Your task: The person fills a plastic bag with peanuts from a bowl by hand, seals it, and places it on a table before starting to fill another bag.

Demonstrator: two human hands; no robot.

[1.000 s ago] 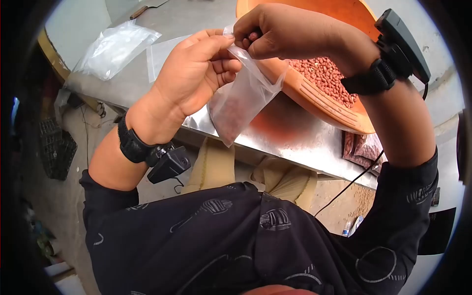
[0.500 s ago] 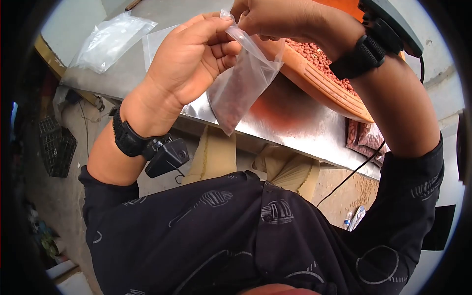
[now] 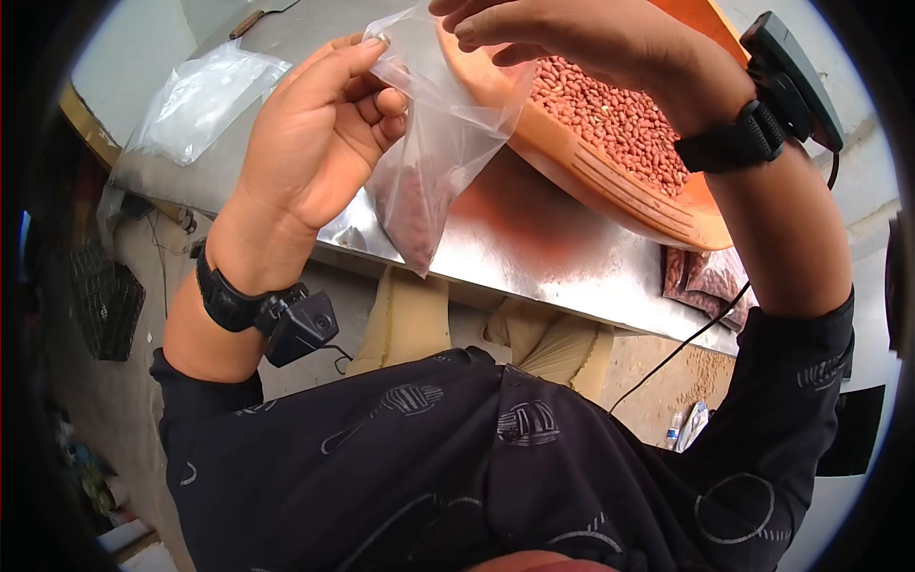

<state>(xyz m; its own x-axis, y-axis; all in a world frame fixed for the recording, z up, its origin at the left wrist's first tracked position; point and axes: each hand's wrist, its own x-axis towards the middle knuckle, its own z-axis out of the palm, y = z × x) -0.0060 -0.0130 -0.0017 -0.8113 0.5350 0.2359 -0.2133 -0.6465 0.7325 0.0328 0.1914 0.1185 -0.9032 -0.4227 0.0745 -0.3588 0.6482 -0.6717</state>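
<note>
My left hand [image 3: 319, 143] pinches the upper edge of a clear plastic bag [image 3: 438, 143]. The bag hangs with its mouth spread, and reddish peanuts show through the plastic in its lower corner. My right hand [image 3: 581, 33], fingers stretched out and holding nothing, is off the bag and over the near part of an orange plastic basin [image 3: 610, 186]. Loose reddish-brown peanuts [image 3: 610, 119] lie in that basin. My right wrist and forearm cover part of its right side.
The basin stands on a shiny steel table [image 3: 534, 253]. Filled peanut bags [image 3: 710, 276] lie at its right edge. Flat clear bags [image 3: 210, 95] and a wooden-handled tool [image 3: 248, 24] are at the left. A black cable [image 3: 681, 338] runs from my right wrist device. A black crate [image 3: 105, 296] sits on the floor.
My right hand has let go of the bag's top and opened, moving over the basin. My left hand and the bag have shifted left and slightly down in view.
</note>
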